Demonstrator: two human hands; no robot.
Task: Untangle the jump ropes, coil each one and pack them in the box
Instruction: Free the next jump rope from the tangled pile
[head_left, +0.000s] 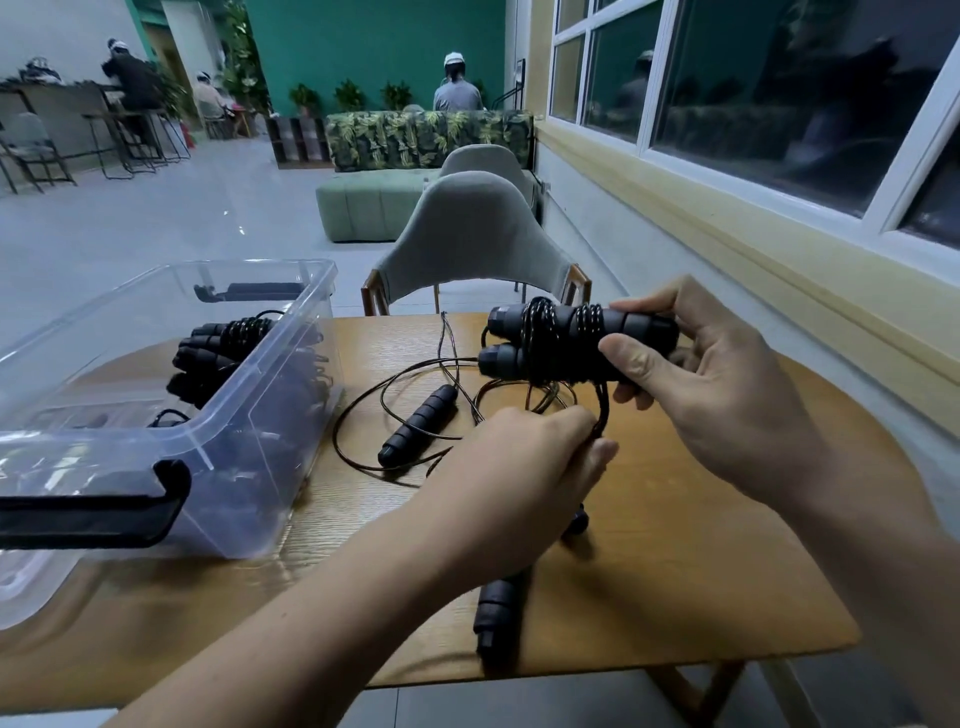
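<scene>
Step in hand: coiling. My right hand (727, 400) is curled round a pair of black foam handles (550, 343), held side by side above the far right of the table (675, 571), with speckled cord already wound round their middle in two bands. My left hand (519, 462), nearer and lower, pinches the free run of cord (602, 410) that hangs from the bundle, fingers closed on it.

Judged progress: at least one rope is packed. Dark handles with wound cord (223, 338) lie inside the clear box (322, 270) on the left of the table.

Left to do: a loose rope (418, 423) lies uncoiled between the box and my hands, its thin cord looping over the wood. Another handle (496, 613) lies near the table's near edge, partly under my left forearm; I cannot tell which cord it belongs to.

Next move, as I judge it: wrap the remaining slack round the handles, tuck the end so it holds, then carry the bundle left into the box.

Writing: none legible on handles or box.
</scene>
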